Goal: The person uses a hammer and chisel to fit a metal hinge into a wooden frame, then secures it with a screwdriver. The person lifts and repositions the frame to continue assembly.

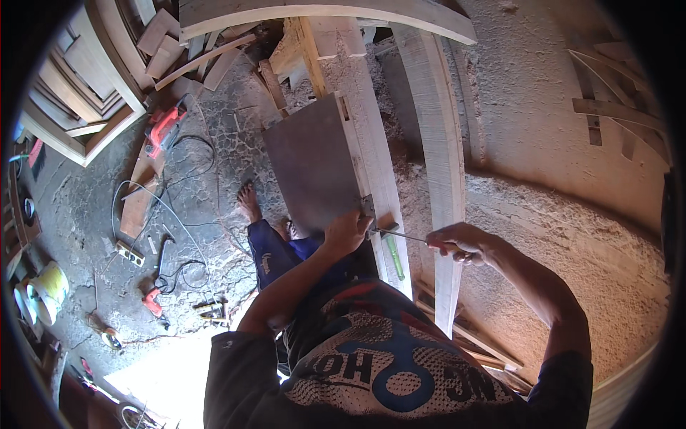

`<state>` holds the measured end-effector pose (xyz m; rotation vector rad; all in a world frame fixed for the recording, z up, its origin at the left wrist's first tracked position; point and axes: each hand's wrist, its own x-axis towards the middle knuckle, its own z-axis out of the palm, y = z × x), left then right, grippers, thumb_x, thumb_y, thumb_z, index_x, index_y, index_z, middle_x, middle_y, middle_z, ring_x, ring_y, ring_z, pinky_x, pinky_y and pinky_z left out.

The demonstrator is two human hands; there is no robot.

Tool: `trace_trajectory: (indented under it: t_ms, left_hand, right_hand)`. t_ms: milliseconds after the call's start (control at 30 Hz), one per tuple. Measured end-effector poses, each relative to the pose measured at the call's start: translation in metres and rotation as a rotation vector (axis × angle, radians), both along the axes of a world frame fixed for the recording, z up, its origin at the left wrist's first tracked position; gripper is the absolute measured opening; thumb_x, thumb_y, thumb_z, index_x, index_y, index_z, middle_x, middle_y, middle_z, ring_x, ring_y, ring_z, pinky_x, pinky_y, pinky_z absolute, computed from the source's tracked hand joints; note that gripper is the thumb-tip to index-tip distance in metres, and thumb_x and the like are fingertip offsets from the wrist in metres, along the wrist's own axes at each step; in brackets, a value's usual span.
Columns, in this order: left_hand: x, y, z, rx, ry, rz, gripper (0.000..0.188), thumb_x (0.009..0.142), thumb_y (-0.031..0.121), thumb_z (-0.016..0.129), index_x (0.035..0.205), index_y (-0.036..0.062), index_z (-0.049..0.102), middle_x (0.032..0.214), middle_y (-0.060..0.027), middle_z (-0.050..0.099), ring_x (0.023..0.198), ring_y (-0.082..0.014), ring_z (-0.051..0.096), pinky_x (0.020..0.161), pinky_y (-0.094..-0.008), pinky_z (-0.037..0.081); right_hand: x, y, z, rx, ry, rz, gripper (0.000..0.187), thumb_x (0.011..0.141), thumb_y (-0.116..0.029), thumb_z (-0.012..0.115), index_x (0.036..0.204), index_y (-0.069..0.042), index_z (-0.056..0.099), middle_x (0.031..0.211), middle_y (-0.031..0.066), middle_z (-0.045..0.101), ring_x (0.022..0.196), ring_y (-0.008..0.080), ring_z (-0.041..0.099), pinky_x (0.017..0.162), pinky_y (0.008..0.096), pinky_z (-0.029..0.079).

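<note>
A dark brown flat board (311, 164) with a pale wooden edge lies in front of me on a long plank. At its right edge sits a small metal plate, apparently a hinge (366, 206). My left hand (346, 234) is closed at that edge, just below the plate; whatever its fingers pinch is hidden. My right hand (461, 243), off to the right, grips the red handle of a screwdriver (407, 235). The shaft points left, its tip close to my left fingers. Beneath the shaft, a green-handled tool (394, 255) rests on the plank, its head partly covered.
A long pale beam (444, 157) runs along the right, and a curved timber (321, 16) crosses the far side. On the left floor lie a red power planer (164, 132), a red drill (152, 302), cords and a power strip (130, 252). Wooden frames (78, 86) lean at far left.
</note>
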<state>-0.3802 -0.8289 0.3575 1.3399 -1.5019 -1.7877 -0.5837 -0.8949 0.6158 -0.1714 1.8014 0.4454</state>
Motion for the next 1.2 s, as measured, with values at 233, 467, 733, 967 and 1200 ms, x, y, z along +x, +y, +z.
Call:
trace_trajectory:
  t_ms: [233,467,733,967,1200]
  left_hand:
    - [0.004,-0.012,0.009,0.079,-0.024,-0.073,0.037,0.097,0.042,0.062,0.099,0.0056,0.070,0.090,-0.0211,0.072,0.090,-0.0416,0.070,0.079,-0.0520,0.053]
    - [0.003,-0.007,0.007,0.008,-0.014,-0.034,0.038,0.097,0.041,0.064,0.096,0.0039,0.070,0.082,-0.0205,0.071,0.083,-0.0413,0.070,0.073,-0.0499,0.052]
    - [0.000,-0.007,0.003,-0.011,0.033,-0.021,0.037,0.097,0.040,0.063,0.097,0.0042,0.070,0.082,-0.0195,0.072,0.082,-0.0402,0.071,0.072,-0.0492,0.053]
    - [0.003,-0.010,0.005,-0.008,0.022,-0.044,0.036,0.097,0.040,0.063,0.097,0.0041,0.070,0.081,-0.0195,0.071,0.080,-0.0403,0.071,0.071,-0.0493,0.053]
    - [0.004,-0.023,0.006,-0.008,0.030,0.021,0.038,0.097,0.041,0.064,0.095,0.0036,0.070,0.080,-0.0204,0.071,0.081,-0.0417,0.070,0.070,-0.0506,0.052]
  right_hand:
    - [0.016,0.040,0.007,-0.654,-0.074,1.224,0.033,0.092,-0.023,0.069,0.121,-0.009,0.058,0.086,0.0147,0.067,0.072,0.0273,0.069,0.062,0.0397,0.057]
    - [0.046,0.022,0.022,-0.344,-0.086,1.731,0.028,0.094,-0.013,0.061,0.122,-0.013,0.062,0.081,0.0141,0.065,0.070,0.0292,0.069,0.057,0.0415,0.057]
    - [0.001,0.029,0.000,-0.287,-0.058,0.473,0.030,0.101,-0.031,0.061,0.122,-0.010,0.065,0.084,0.0088,0.070,0.054,0.0120,0.058,0.043,0.0290,0.045]
    - [0.046,0.027,0.026,-0.510,-0.148,1.913,0.025,0.094,-0.011,0.058,0.119,-0.007,0.059,0.084,0.0104,0.068,0.070,0.0301,0.071,0.057,0.0443,0.056]
    - [0.013,0.007,0.007,-0.006,0.160,0.037,0.029,0.100,-0.035,0.065,0.115,-0.013,0.076,0.078,0.0027,0.070,0.051,0.0051,0.047,0.040,0.0228,0.033]
